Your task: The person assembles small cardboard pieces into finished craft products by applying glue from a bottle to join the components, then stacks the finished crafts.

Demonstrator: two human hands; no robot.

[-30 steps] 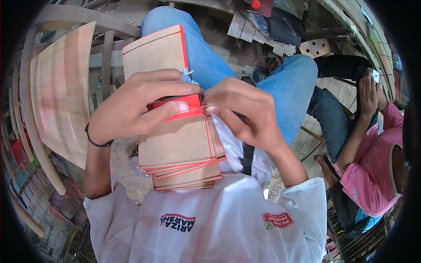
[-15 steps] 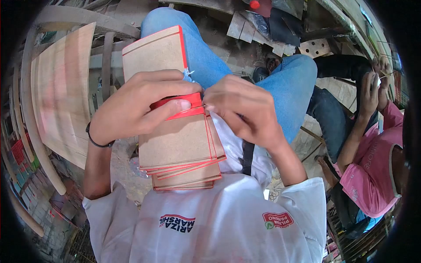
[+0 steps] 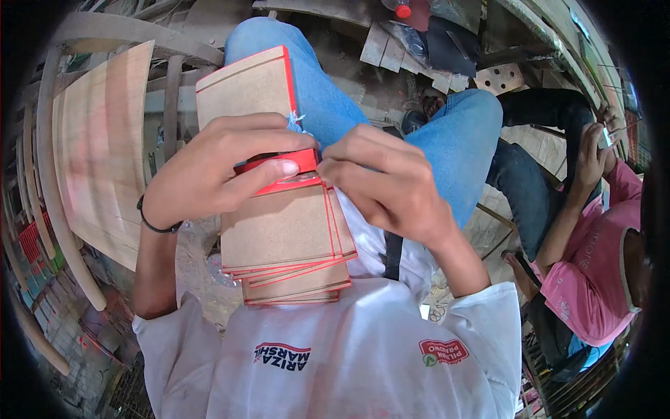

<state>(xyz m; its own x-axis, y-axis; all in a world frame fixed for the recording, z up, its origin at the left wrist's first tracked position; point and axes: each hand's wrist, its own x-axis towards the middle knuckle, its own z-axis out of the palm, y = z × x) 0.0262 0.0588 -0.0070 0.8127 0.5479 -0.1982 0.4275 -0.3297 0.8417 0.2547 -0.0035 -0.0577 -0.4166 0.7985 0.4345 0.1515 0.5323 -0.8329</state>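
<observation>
My left hand [image 3: 234,164] is closed on a narrow red piece [image 3: 305,160], its thumb pressing the near face. At the right end of that piece, the fingers of my right hand [image 3: 384,178] are pinched together; whatever they hold is hidden. Below lies a stack of brown boards with red edges [image 3: 279,227], fanned out over my lap. Another brown red-edged board [image 3: 248,87] extends beyond my left hand, over my leg. A tuft of pale blue-white thread [image 3: 296,120] sticks out beside the left fingertips.
A thin wooden sheet [image 3: 105,146] leans at the left against a curved wooden frame [image 3: 132,26]. On the right a co-worker in a pink shirt [image 3: 590,272] sits with hands raised. Dark sheets and wooden pieces [image 3: 391,49] lie ahead, near a red-capped bottle [image 3: 403,10].
My right fingers have shifted slightly down and left at the end of the red piece. A thin line seen between the hands before is no longer visible. The left hand keeps its hold.
</observation>
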